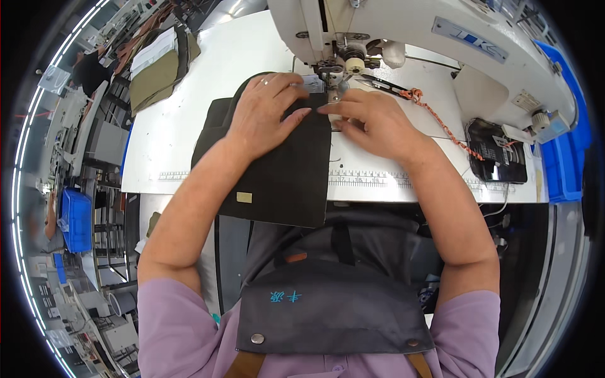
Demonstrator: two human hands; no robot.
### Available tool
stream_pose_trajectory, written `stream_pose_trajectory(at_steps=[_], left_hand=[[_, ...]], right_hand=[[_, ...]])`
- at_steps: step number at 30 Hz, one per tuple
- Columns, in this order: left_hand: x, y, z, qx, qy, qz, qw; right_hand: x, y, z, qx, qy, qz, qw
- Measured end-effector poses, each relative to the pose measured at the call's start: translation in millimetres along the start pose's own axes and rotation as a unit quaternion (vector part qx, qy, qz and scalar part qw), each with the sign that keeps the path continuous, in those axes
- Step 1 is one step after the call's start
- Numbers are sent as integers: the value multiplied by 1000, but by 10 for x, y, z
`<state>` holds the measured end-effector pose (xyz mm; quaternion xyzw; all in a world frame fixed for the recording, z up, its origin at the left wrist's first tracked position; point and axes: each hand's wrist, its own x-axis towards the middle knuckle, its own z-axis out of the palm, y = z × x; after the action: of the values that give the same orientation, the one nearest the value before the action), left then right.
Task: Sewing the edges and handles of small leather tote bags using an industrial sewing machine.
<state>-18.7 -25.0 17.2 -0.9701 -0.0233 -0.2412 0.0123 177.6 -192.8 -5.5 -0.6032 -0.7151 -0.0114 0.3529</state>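
Observation:
A dark, almost black fabric panel (283,183) lies on the white sewing table, its near end hanging over the front edge. A small yellowish label (244,197) sits on its lower left part. My left hand (265,110) rests on the panel's upper part, fingers spread, left of the needle area. My right hand (373,121) is at the panel's right edge, fingers stretched toward the fabric just in front of the presser foot (333,88). The sewing machine (409,31) stands over the panel's far end. Neither hand visibly grips the cloth.
Thread snips (381,84) with an orange braided cord (444,126) lie right of the needle. A black pouch-like item (498,151) is at the right. Stacked olive fabric pieces (154,82) lie far left. A printed ruler strip (368,179) runs along the front edge.

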Motion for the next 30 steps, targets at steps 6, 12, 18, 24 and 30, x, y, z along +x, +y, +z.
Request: stream_pose_trajectory(at_steps=[6, 12, 18, 24, 30], left_hand=[[-114, 332, 102, -167, -28, -147, 974], [-129, 352, 97, -170, -53, -171, 969], [-85, 367, 140, -189, -62, -193, 961], [-80, 362, 181, -207, -36, -206, 956], [-87, 379, 202, -206, -29, -203, 957]], right_hand=[[13, -2, 2, 10, -47, -20, 999], [11, 24, -26, 5, -30, -5, 1000], [23, 28, -27, 47, -44, 34, 997], [32, 28, -18, 42, -42, 37, 998], [34, 28, -13, 31, -39, 37, 998]])
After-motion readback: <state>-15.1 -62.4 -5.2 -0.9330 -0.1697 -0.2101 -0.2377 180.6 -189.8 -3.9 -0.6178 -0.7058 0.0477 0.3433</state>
